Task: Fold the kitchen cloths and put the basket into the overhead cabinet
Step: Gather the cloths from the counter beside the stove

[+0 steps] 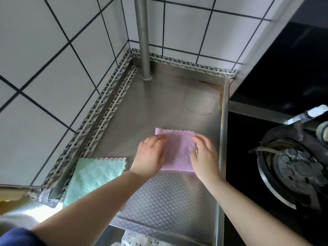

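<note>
A pink kitchen cloth (178, 150) lies folded and flat on the steel counter (142, 110). My left hand (150, 157) rests on its left edge with fingers stretched out flat. My right hand (204, 155) presses on its right edge, fingers also straight. To the left, near the counter's front corner, a folded green cloth (94, 176) lies on top of another pink cloth whose scalloped edge (113, 158) shows at the back. No basket is in view.
Tiled walls meet behind the counter, with a metal pipe (143, 38) standing in the far corner. A black gas stove with a burner (292, 167) sits to the right, past the counter's raised rim. A patterned liner (165, 197) covers the counter's front.
</note>
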### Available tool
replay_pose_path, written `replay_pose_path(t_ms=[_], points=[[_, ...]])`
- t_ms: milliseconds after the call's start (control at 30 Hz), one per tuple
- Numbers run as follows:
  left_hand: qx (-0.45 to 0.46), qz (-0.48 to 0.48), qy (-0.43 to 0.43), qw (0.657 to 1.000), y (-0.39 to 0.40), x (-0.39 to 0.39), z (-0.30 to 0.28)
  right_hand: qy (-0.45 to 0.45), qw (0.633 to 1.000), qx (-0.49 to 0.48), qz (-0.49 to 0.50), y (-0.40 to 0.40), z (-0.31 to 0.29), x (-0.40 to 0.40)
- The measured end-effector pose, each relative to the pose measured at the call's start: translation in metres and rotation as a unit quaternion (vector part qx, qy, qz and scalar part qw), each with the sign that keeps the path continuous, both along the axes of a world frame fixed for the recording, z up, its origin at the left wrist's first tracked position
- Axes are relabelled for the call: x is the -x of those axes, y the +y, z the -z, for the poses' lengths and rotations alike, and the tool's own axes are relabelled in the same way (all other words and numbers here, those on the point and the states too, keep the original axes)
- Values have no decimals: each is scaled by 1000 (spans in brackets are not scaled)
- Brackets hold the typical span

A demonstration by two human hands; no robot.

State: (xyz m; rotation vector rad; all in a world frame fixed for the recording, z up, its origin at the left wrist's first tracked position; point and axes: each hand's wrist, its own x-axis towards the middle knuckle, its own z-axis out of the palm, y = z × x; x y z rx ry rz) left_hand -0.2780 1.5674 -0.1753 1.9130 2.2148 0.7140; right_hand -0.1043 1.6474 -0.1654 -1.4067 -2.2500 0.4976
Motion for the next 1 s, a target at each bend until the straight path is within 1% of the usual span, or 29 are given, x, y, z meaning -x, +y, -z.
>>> replay_pose_path(t_ms=[33, 67, 100, 167, 233, 267, 367, 500, 600, 633, 667, 700, 733, 767, 800, 833, 867, 933, 1000], points=[[12, 28, 37, 999, 4, -4, 4, -31, 998, -33, -41, -2, 1, 9], [45, 47, 63, 996, 8, -9, 7, -68, 994, -43, -70, -4, 3, 18], [89, 59, 74, 992, 11, -13, 7, -108, 990, -28, -91, -5, 6, 25], [159, 74, 79, 981, 15, -16, 11, -178, 977, 32, -112, -9, 14, 32], [191, 80, 93, 974, 15, -14, 16, -230, 965, 62, -107, -11, 26, 27], [188, 76, 105, 974, 15, -12, 19, -246, 962, 59, -99, -11, 29, 22], [224, 66, 119, 965, 14, -8, 26, -282, 954, 55, -82, -7, 35, 10], [249, 57, 144, 956, 15, -7, 22, -301, 946, 88, -87, -6, 33, 2], [252, 62, 110, 960, 17, -7, 16, -297, 942, 120, -100, -1, 23, 6], [227, 53, 82, 969, 16, -8, 14, -284, 946, 124, -101, 0, 16, 6], [185, 28, 40, 981, 14, -8, 12, -249, 957, 122, -87, 1, 12, 5], [150, -15, -9, 988, 11, -7, 8, -186, 974, 115, -58, 1, 7, 2], [144, -62, -48, 986, 8, -4, 5, -107, 986, 126, -17, 2, 5, -2], [153, -104, -68, 980, 4, -2, 2, -28, 986, 164, 26, 2, 4, -5], [163, -136, -73, 975, 0, 1, 0, 40, 972, 220, 66, 2, 2, -7], [168, -157, -86, 969, -3, 3, 0, 93, 951, 278, 99, 1, 1, -8], [169, -175, -114, 963, -3, 5, -3, 124, 930, 322, 127, 1, 0, -8], [177, -197, -192, 945, -1, 7, -6, 145, 906, 363, 163, 2, -3, -6], [192, -195, -229, 934, 4, 7, -10, 170, 888, 385, 183, 3, -6, -3]])
